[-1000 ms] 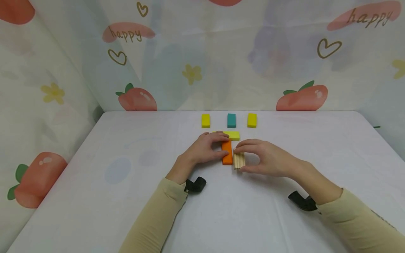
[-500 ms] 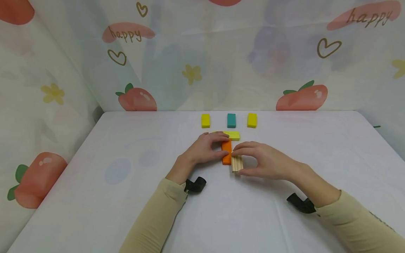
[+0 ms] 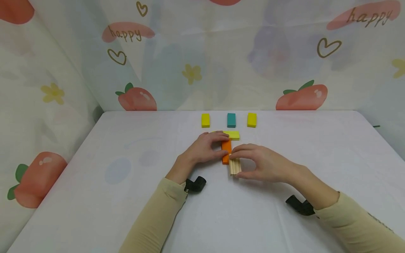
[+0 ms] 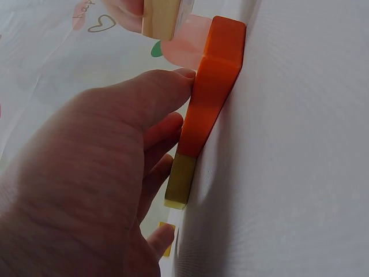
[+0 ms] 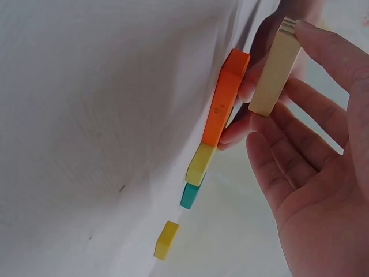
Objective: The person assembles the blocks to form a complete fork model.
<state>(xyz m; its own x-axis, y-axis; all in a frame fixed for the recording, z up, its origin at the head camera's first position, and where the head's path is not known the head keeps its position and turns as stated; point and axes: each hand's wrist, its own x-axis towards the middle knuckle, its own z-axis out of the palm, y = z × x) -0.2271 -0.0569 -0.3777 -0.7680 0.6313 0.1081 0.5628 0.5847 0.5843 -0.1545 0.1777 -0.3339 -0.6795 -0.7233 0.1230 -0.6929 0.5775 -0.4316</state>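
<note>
Pinching a pale, ridged wooden block (image 5: 275,72) by its 2 ends, the right hand (image 3: 269,163) sets its thumb on the nearer end and fingertips on the farther, with the piece raised off the white-covered table (image 3: 95,211). It looks light, stiff and hard to break; the ridges may give uneven contact, so the ends or plain sides should offer the steadiest hold. Just left of that hand lies a painted orange block (image 3: 226,146), flat, touched by the left hand's (image 3: 204,147) thumb, whose fingers are relaxed and not wrapped round anything. Its smooth paint is probably slightly slippery; light contact along the side should steady it. Crosswise under the left fingertips, a yellow block (image 3: 233,135) meets or nearly meets the orange end. Beyond both hands, 1 teal block (image 3: 231,120) lies between 2 shorter-looking yellow pieces (image 3: 205,120).
</note>
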